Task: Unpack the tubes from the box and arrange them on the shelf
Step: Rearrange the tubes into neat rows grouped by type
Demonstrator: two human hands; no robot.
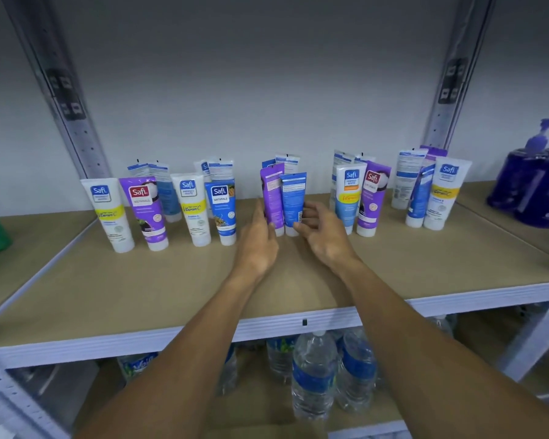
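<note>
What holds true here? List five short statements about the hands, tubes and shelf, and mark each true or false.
1. The tubes stand on their caps on the shelf. True.
2. The left hand is at the purple tube, and the right hand is at the blue tube. True.
3. Those two tubes show their front logos. False: both show their back labels.
4. The water bottles stand among the tubes. False: they are on the level below.
5. Purple bottles stand at the far right. True.
</note>
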